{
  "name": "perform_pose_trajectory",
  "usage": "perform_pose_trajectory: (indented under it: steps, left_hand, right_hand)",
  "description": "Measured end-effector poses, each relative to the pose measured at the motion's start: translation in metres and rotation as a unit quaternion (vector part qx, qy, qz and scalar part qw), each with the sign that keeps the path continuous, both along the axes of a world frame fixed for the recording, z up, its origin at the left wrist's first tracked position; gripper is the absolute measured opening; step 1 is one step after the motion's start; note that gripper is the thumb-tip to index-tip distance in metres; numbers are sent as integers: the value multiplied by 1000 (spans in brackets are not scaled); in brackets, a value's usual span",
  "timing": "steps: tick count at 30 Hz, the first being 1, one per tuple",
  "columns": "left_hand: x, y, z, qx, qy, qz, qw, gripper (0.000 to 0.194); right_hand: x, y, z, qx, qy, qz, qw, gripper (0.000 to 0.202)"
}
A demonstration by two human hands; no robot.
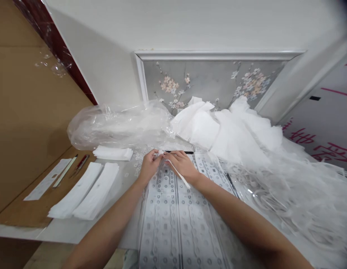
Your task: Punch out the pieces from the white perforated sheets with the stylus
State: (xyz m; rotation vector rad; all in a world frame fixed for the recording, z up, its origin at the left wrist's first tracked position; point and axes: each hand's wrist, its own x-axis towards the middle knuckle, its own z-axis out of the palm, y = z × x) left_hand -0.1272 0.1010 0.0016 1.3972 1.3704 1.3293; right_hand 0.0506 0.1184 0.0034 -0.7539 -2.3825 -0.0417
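My left hand (151, 164) is closed on the left end of a narrow white strip (179, 172), above a patterned sheet (164, 213). Touching it from the right, my right hand (181, 164) has its fingers bent over the strip, whose free end slants down beside the palm. The fingertips of both hands meet, and the exact grip there is hard to make out. Just behind the fingers lies a thin black tool (188, 152), partly hidden by them.
Stacks of white strips (78, 190) lie at left, near a green pen (65, 171) and a red tool (81, 163) on cardboard. Behind are a clear plastic bag (117, 125) and piled white sheets (232, 130). Tangled translucent strips (307, 198) spread at right.
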Motion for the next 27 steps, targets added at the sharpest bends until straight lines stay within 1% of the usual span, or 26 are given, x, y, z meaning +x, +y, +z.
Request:
perform_pose_trajectory:
  steps: [4,7,10,13,16,20,27]
  left_hand:
    - [0,-1,1,-2,-7,2,1000,29]
    - [0,-1,2,-5,-18,1,1000,30]
    - [0,0,1,-14,-36,2,999,30]
    - [-1,0,-1,-25,-59,6,998,31]
    - [-1,1,-3,-37,-83,6,996,30]
    - [0,2,-3,-47,-124,0,991,29]
    - [2,2,2,-74,-202,-38,976,31]
  right_hand:
    - [-1,-5,6,-18,-19,0,1000,28]
    - [-3,-5,6,-34,-11,-3,999,30]
    - [-4,-2,1,-59,21,-12,998,31]
    - [-3,1,-1,-113,76,-25,990,32]
    - [-1,-1,3,-191,146,-19,971,33]
    - [1,-7,8,-282,235,7,930,32]
    - [1,-2,6,-376,335,46,863,30]
